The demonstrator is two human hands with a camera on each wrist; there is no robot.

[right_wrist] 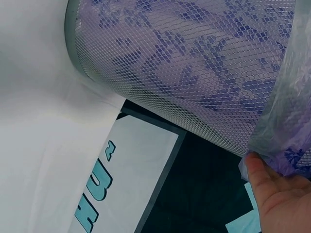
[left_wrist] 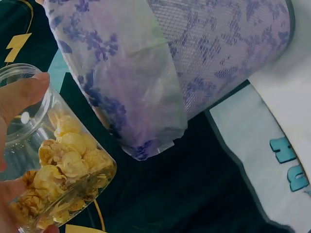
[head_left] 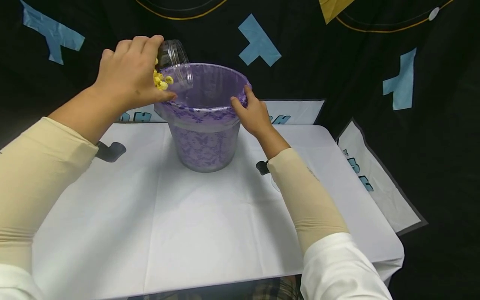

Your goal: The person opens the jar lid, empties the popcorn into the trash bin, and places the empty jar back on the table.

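My left hand (head_left: 131,73) grips a clear plastic jar (head_left: 176,62), tipped on its side at the left rim of a bin. Yellow popcorn (left_wrist: 68,165) lies inside the jar, as the left wrist view shows. The bin is a mesh wastebasket (head_left: 204,146) with a purple floral bag (head_left: 198,114) lining it and folded over the rim. At the right rim my right hand (head_left: 255,110) holds the folded bag edge, thumb outside and fingers over the rim. The bottom of the bin's inside is hidden from the head view.
The wastebasket stands near the far edge of a white-covered table (head_left: 210,233). Dark shapes (head_left: 111,152) mark the cloth beside both forearms. Behind hangs a black curtain (head_left: 300,50) with blue tape pieces (head_left: 259,39). White lettered sheets (head_left: 378,179) lie beyond the table's edges.
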